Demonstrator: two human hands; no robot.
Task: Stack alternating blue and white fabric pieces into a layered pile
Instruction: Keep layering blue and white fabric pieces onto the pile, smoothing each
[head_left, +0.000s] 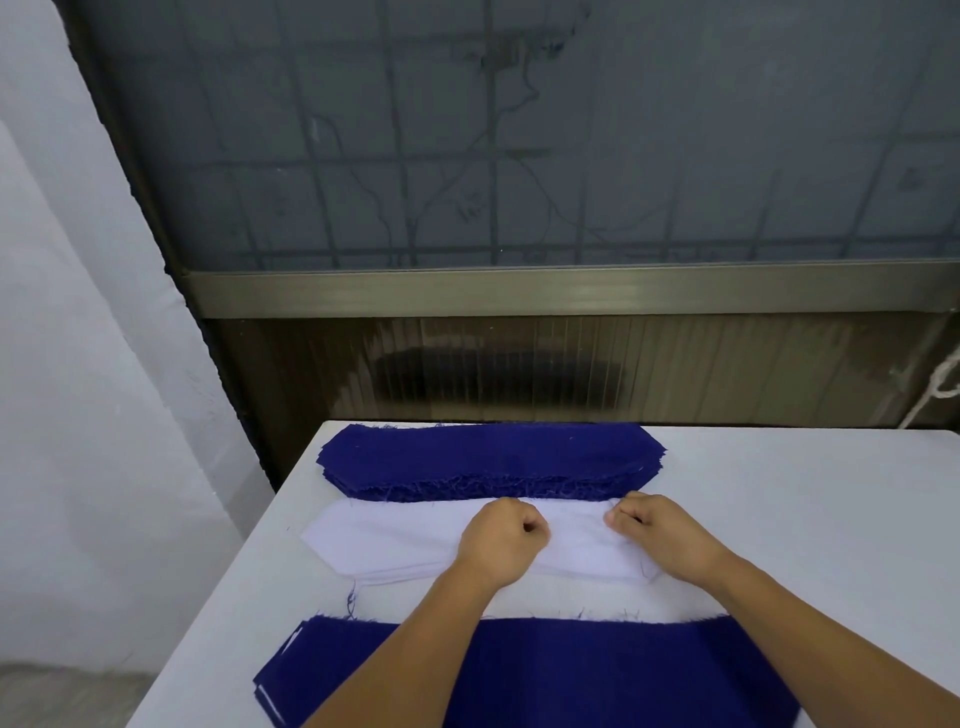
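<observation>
White fabric pieces (415, 540) lie stacked mid-table, between a far pile of blue pieces (488, 460) and the near layered pile (597, 670), blue on top with white edges showing at its side. Both hands sit on the white stack: left hand (501, 540) and right hand (657, 530), fingers curled, apparently pinching its top piece. Judging by the thick supply stacks, plenty of layering remains.

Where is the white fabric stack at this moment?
In the head view, the white fabric stack lies mid-table, between the far blue stack and the near layered pile, under both hands.
</observation>
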